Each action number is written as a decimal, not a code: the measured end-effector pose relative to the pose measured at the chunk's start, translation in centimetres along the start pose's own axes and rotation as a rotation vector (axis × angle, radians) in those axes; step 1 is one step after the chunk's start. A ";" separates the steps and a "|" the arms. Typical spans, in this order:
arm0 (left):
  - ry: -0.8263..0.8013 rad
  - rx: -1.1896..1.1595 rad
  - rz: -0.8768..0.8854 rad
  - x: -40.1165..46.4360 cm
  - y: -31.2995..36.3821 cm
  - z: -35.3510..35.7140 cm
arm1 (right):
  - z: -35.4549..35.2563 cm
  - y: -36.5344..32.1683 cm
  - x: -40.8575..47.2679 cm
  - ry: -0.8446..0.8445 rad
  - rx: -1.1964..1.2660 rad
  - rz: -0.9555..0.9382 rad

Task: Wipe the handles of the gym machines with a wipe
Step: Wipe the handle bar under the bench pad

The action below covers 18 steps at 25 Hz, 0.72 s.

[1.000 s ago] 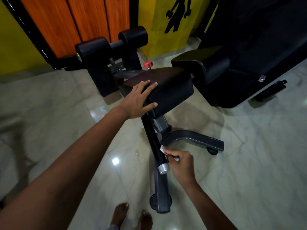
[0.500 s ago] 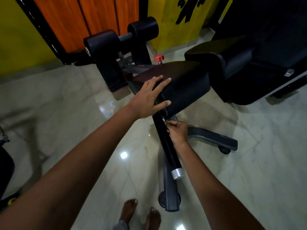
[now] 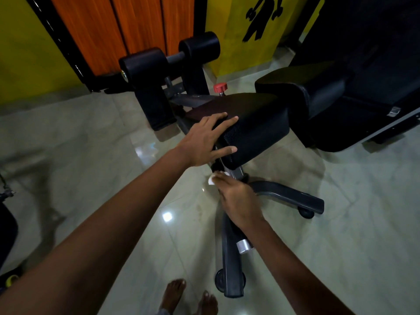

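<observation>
Bare feet (image 3: 188, 296): two, at the bottom edge, standing on the pale glossy floor tiles (image 3: 341, 223).
Base bar (image 3: 231, 269): dark metal, running from a small wheel (image 3: 218, 280) near the feet up toward the machine.
Handle (image 3: 238, 237): black bar with a silver end cap (image 3: 244, 246), slanting over the base bar; its upper length is hidden under the right hand.
Right hand (image 3: 238, 201): curled around the upper part of the handle, fingers pressing a wipe to it.
Wipe (image 3: 211, 179): small, white, crumpled, showing at the fingertips, just below the pad.
Side leg (image 3: 291, 198): grey, curving off to the right, castor beneath its end.
Left hand (image 3: 204, 142): fingers spread, resting flat on the near corner of the pad, thumb down its front face, gripping nothing.
Pad (image 3: 256, 126): black, cushioned, tilted.
Red knob (image 3: 220, 88): just behind the pad.
Foam rollers (image 3: 168, 62): two, black, on a crossbar.
Second bench (image 3: 329, 98): black, to the right.
Wall: yellow paint, orange wood panels (image 3: 122, 30), a black figure silhouette (image 3: 259, 17).
</observation>
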<state>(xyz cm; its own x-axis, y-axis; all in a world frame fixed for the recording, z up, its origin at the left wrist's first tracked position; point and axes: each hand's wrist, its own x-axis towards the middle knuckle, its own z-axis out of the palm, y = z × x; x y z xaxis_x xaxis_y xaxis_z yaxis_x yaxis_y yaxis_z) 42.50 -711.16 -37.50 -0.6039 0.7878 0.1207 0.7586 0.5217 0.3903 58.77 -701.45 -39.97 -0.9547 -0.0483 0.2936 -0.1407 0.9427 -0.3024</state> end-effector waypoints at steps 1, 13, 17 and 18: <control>-0.003 0.003 0.003 0.0 0.0 -0.1 | 0.4 -0.2 0.6 -0.092 -0.152 -0.079; -0.014 0.017 -0.003 0.2 0.1 -0.3 | -0.8 -1.1 2.6 -0.578 -0.540 -0.248; -0.011 0.002 -0.004 0.1 0.1 -0.1 | -2.4 -1.4 2.2 -0.662 -0.586 -0.309; -0.008 -0.001 -0.002 0.1 0.0 -0.1 | -2.9 -1.1 2.0 -0.673 -0.562 -0.313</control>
<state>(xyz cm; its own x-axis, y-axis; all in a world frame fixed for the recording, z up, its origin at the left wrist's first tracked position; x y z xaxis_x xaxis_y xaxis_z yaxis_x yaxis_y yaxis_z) 42.42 -711.08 -37.41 -0.6033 0.7895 0.1127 0.7573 0.5228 0.3915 57.72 -701.61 -36.43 -0.8702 -0.3431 -0.3536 -0.4381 0.8672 0.2366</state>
